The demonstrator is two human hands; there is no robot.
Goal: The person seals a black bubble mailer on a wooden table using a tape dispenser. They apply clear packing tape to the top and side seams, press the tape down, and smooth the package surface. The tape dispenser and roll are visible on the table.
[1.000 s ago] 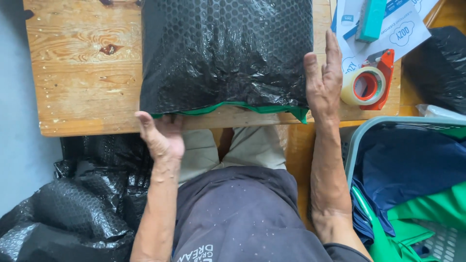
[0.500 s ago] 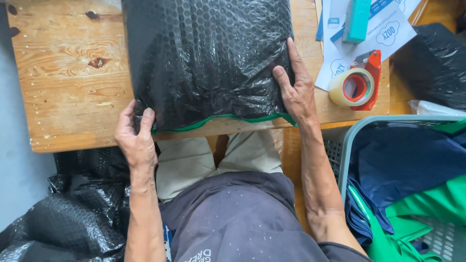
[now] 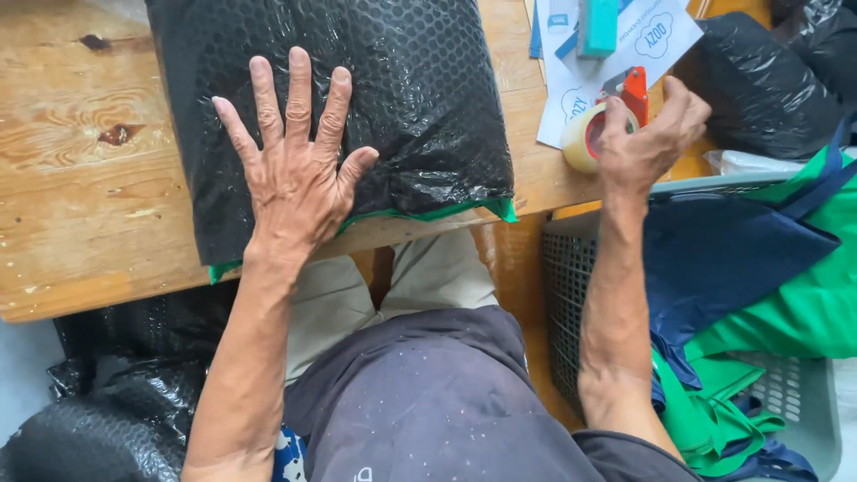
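A parcel wrapped in black bubble wrap (image 3: 402, 98) lies on the wooden table (image 3: 80, 205), a strip of green fabric showing along its near edge. My left hand (image 3: 295, 170) lies flat on top of the parcel, fingers spread. At the table's right edge my right hand (image 3: 643, 143) closes on a tape dispenser (image 3: 603, 120) with a red handle and a roll of pale tape.
White printed papers (image 3: 625, 45) and a teal block (image 3: 598, 25) lie at the table's far right. A grey basket (image 3: 803, 393) with green and navy fabric stands at my right. Black bubble wrap (image 3: 98, 402) is heaped on the floor at my left; a black bag (image 3: 768, 89) lies at the right.
My left hand rose from the parcel's near left edge onto its top. My right hand left the parcel's right side and took hold of the tape dispenser.
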